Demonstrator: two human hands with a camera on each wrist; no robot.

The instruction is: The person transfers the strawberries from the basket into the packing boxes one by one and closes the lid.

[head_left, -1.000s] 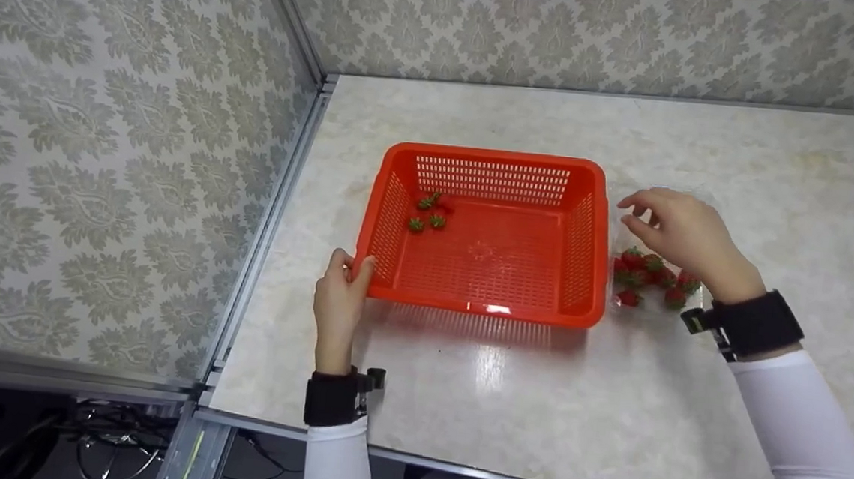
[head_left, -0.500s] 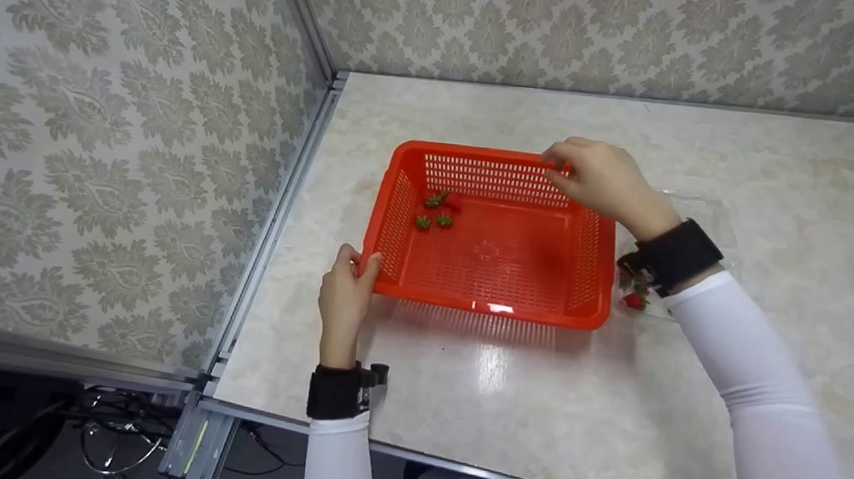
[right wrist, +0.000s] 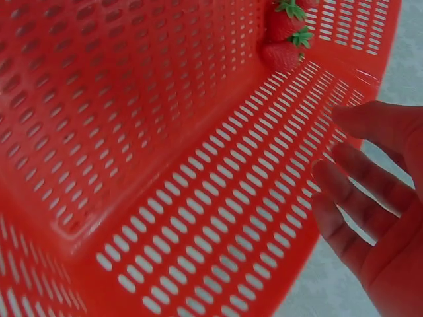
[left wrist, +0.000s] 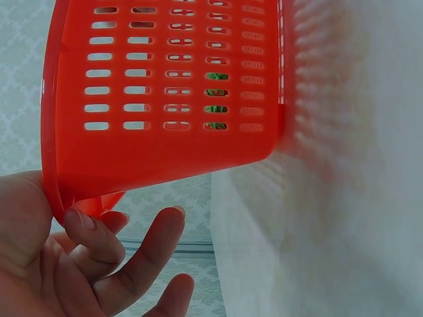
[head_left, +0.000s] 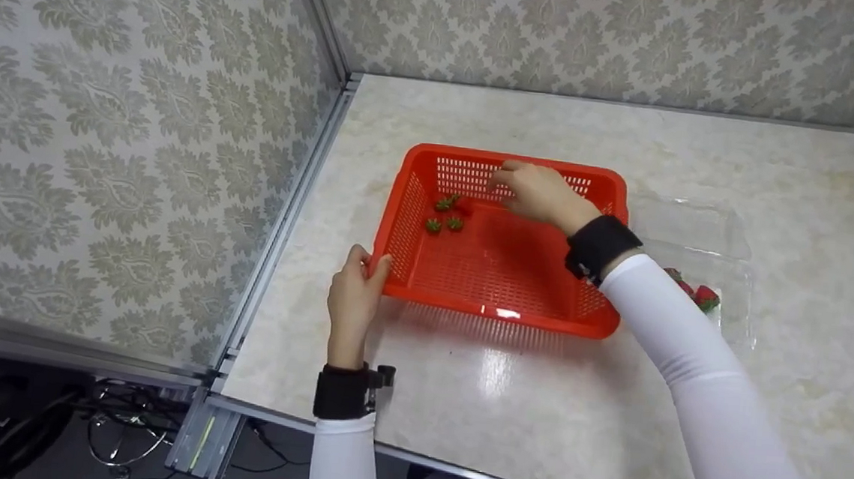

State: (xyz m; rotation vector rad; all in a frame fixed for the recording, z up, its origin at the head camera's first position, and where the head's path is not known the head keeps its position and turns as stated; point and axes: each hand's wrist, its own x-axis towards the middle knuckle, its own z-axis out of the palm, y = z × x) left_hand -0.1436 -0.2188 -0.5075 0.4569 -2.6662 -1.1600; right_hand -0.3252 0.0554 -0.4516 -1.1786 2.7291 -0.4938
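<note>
A red plastic basket (head_left: 500,275) with slotted walls sits on the table. My left hand (head_left: 355,294) pinches its front left corner rim between thumb and curled index finger; in the left wrist view the other fingers extend loosely below the corner. Several strawberries (head_left: 446,214) with green caps lie in the basket's left part. Above the basket's back half is my right hand (head_left: 539,192). In the right wrist view its fingers (right wrist: 350,228) are loosely bent, with nothing between them, beside the slotted wall.
Right of the basket lies an opened clear plastic box (head_left: 735,291) with more strawberries (head_left: 707,297), partly hidden by the right sleeve (head_left: 682,347). Patterned wall panels (head_left: 141,137) border the table (head_left: 461,400) at left and back.
My right hand has moved left from above the clear box to over the basket. The left hand keeps its hold on the corner. The head view has shifted slightly.
</note>
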